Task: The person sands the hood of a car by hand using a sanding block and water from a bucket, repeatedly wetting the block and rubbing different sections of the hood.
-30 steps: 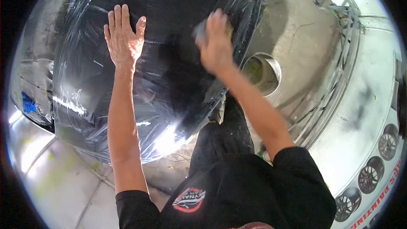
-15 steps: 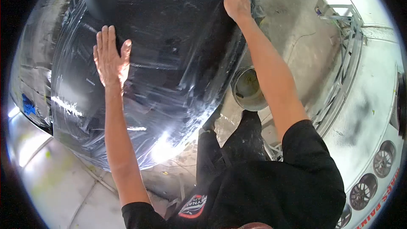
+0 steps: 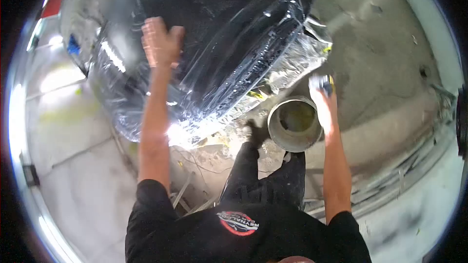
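A dark car panel [image 3: 214,14] fills the upper middle, with wet, shiny plastic film [image 3: 253,63] around its lower edge. My left hand [image 3: 162,44] is over the panel's left part, fingers spread and slightly blurred, with nothing in it. Off the panel to the right, my right hand [image 3: 322,102] is wrapped round a small dark block [image 3: 324,84]. That hand is beside the rim of a round bucket [image 3: 274,134], which has murky liquid [image 3: 297,116] inside.
The bucket stands on the concrete floor [image 3: 370,68] just ahead of my legs [image 3: 243,170]. A cable [image 3: 197,165] lies on the floor left of them. Metal framing [image 3: 404,165] runs along the right wall, and blue tape [image 3: 73,45] shows at far left.
My right hand has left the panel's upper right edge and come down beside the bucket with the dark block. My left hand appears farther right. The view has shifted.
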The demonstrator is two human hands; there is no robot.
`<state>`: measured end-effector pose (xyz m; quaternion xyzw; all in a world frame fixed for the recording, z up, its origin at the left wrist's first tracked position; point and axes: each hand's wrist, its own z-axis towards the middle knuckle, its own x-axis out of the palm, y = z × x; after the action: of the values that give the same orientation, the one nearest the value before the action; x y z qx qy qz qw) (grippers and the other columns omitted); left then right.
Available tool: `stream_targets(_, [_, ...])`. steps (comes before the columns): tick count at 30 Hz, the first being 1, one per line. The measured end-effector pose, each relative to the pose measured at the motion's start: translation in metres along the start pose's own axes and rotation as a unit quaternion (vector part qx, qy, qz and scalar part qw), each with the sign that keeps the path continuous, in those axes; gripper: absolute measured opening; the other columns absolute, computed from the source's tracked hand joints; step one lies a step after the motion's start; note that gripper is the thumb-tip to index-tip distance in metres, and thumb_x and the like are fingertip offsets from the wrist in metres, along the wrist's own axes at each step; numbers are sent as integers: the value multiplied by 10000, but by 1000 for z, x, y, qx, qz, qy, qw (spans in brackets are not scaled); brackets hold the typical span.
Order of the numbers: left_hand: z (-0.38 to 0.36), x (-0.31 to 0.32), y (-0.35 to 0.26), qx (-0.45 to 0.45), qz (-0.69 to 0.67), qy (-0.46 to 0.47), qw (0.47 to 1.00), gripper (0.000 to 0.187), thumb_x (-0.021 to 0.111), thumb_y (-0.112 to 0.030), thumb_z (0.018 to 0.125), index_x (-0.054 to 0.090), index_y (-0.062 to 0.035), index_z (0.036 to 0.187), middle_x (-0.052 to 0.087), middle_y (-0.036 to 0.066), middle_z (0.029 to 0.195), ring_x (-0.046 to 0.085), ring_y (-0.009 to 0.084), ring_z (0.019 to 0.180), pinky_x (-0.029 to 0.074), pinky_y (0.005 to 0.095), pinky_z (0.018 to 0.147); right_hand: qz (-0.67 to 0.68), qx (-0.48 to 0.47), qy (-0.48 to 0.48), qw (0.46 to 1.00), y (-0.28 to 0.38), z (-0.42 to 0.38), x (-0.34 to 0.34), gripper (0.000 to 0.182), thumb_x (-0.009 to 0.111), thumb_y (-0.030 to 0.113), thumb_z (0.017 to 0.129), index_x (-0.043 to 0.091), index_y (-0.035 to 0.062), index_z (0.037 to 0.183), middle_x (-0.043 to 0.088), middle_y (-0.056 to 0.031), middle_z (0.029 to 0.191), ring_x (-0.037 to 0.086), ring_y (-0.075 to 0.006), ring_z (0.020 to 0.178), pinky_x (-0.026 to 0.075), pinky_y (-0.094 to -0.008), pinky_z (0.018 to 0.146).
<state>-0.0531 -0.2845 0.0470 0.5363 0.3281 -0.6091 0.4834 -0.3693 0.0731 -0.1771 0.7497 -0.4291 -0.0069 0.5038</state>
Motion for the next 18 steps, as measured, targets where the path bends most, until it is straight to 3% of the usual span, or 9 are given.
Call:
stream_targets(2, [-46, 54, -55, 135, -70, -90, 984, 953, 646, -629, 899, 378, -1, 1564, 292, 267, 1652, 211, 419, 1562, 142, 548, 1262, -24, 77, -27, 996, -46, -28, -36, 308, 717, 133, 943, 669, 23, 1226, 680, -18, 1053, 617, -105, 925, 498, -284, 802])
stream_targets(4, [-72, 40, -145, 193, -37, -41, 980, 1055, 663, -718, 843, 345, -45, 1591, 238, 220, 1684, 147, 386, 1584, 133, 554, 1266, -293, -3, 5, 956, -121, -42, -92, 313, 670, 181, 942, 664, -69, 1129, 701, -170, 965, 658, -303, 873, 492, -412, 801])
stream_targets(5, [-69, 26, -183, 192, -63, 26, 979, 1058, 600, -751, 865, 324, -39, 1597, 254, 199, 1683, 165, 370, 1580, 142, 547, 1267, -360, 67, -2, 930, -116, -56, -91, 320, 663, 191, 949, 659, -81, 1117, 700, -241, 960, 661, -395, 877, 492, -455, 806])
stream_targets(8, [-53, 67, -257, 267, -40, -52, 962, 999, 552, -723, 910, 328, -27, 1591, 273, 191, 1673, 183, 359, 1579, 161, 525, 1268, -566, 99, 23, 818, -187, -67, -143, 343, 622, 180, 983, 676, -44, 1237, 716, -288, 1104, 697, -400, 1032, 514, -454, 901])
stream_targets(11, [-27, 53, -290, 303, 49, -52, 950, 927, 565, -673, 931, 373, -23, 1564, 355, 187, 1622, 274, 349, 1535, 244, 494, 1234, -450, 82, 29, 889, -178, -72, -135, 332, 675, 157, 935, 700, -1, 1225, 722, -246, 1127, 672, -449, 1061, 513, -486, 917])
stream_targets(13, [-33, 61, -305, 349, 67, -42, 934, 875, 589, -654, 923, 429, -43, 1528, 426, 167, 1572, 346, 338, 1488, 296, 485, 1200, -544, 91, 45, 833, -204, -67, -150, 364, 638, 150, 959, 661, 25, 1301, 675, -252, 1249, 633, -455, 1140, 506, -490, 979])
stream_targets(14, [-39, 56, -295, 382, 50, -31, 922, 847, 594, -650, 920, 451, -61, 1511, 448, 156, 1551, 372, 332, 1465, 311, 484, 1184, -563, 0, 5, 827, -247, -69, -172, 338, 639, 179, 955, 680, 15, 1248, 686, -261, 1202, 634, -466, 1120, 512, -505, 950])
stream_targets(16, [-59, 53, -270, 417, 23, -8, 909, 792, 605, -641, 914, 497, -96, 1478, 492, 135, 1508, 424, 320, 1420, 340, 484, 1152, -521, 97, 1, 848, -234, -66, -158, 302, 628, 176, 933, 695, 2, 1171, 702, -268, 1093, 649, -469, 1077, 520, -517, 913])
stream_targets(18, [-87, 60, -233, 414, 80, -21, 907, 831, 507, -702, 942, 473, -108, 1522, 448, 151, 1570, 380, 344, 1474, 284, 541, 1184, -502, 170, -3, 848, -261, -57, -162, 367, 563, 157, 951, 648, 23, 1282, 678, -283, 1203, 619, -469, 1161, 485, -520, 1007])
